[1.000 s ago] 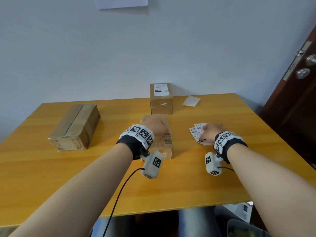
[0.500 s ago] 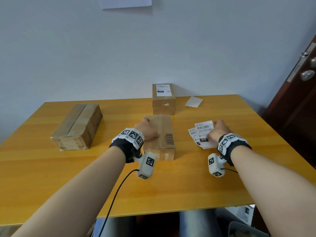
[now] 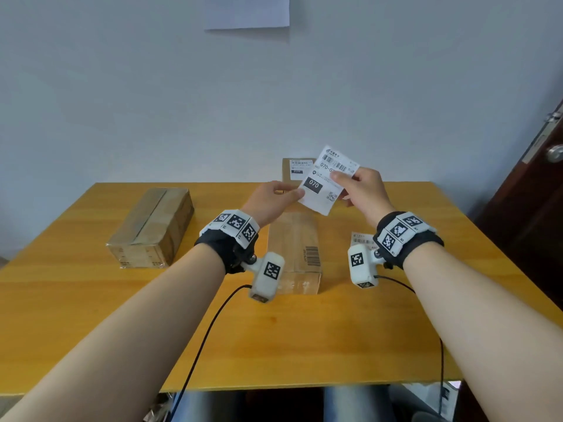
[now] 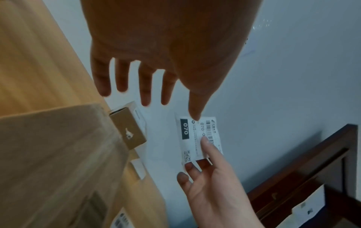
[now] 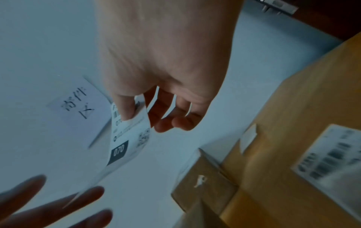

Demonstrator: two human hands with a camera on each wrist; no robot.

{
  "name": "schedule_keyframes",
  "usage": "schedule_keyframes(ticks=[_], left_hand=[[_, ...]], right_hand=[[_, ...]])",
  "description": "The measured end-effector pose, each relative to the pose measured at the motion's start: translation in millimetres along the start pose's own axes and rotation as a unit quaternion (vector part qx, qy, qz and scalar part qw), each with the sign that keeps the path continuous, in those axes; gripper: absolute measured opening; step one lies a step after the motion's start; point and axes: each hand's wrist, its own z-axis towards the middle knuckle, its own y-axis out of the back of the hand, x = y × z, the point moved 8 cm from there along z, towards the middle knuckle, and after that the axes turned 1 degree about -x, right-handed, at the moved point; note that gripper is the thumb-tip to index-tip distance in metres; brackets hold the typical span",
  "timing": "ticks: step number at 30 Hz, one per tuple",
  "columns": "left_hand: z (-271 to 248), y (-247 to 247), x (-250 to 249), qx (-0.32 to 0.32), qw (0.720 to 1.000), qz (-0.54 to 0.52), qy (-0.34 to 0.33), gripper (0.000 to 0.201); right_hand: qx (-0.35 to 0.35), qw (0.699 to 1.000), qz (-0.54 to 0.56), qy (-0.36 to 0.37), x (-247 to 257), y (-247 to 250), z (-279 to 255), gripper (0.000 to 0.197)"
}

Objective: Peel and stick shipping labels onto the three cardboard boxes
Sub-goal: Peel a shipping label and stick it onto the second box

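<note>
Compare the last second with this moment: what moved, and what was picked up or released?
The right hand lifted the 070 label off the table and pinches it in the air. The left hand left the middle box and rose to touch the label's lower corner. Unmoved: all three boxes, the far box labelled, another label on the table.

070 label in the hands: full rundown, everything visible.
The label is a white paper rectangle printed with barcodes, small text, a black block reading 070 and a QR code. It is held tilted in the air above the middle box. The right hand pinches its upper edge; the left hand's thumb touches its lower-left edge.
</note>
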Motion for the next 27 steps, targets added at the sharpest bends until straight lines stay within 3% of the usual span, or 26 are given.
schedule_keyframes(ticks=[6, 10, 14, 17, 27], left_hand=[[-1.1, 22.4, -3.9, -0.027, 0.997, -0.077, -0.002, 0.024], [-1.6, 33.5, 4.8, -0.063, 0.992, -0.109, 0.005, 0.019], [-1.7, 40.8, 12.6, -0.105, 0.980, -0.167, 0.029, 0.015], [-0.8, 41.7, 15.5, -0.122, 0.975, -0.181, 0.042, 0.018], [1.7, 39.2, 26.3, -0.127, 0.967, -0.207, 0.080, 0.021]], right_hand=[[0.051, 0.998, 0.043, 0.021, 25.7, -25.7, -2.4, 0.008], [0.056, 0.995, 0.079, -0.019, 21.1, -28.5, -4.6, 0.018], [0.179, 0.979, 0.018, -0.096, 7.2, -48.7, -15.4, 0.033], [0.238, 0.967, 0.007, -0.094, 7.8, -61.1, -23.9, 0.028], [0.209, 0.976, 0.042, -0.047, 16.8, -60.1, -21.6, 0.011]])
